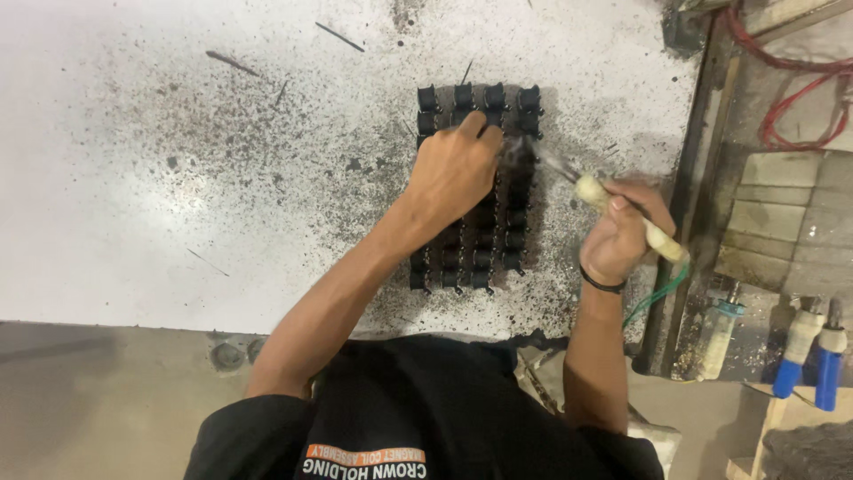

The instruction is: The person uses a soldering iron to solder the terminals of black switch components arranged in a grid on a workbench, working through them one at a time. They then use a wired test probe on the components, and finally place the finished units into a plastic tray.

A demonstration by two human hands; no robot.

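Left hand lies palm down on a block of small black parts, fingers curled over its far end, pressing on them rather than gripping. The parts sit in neat rows, four across, mid-table, right of centre. Right hand is closed around the pale handle of a brush; its bristle end is motion-blurred, looks to be touching the right column of parts just beside the left fingertips. White table is speckled with dark grit, densest around the block. Black band on the right wrist. Two blue-handled tools off the table, near right.
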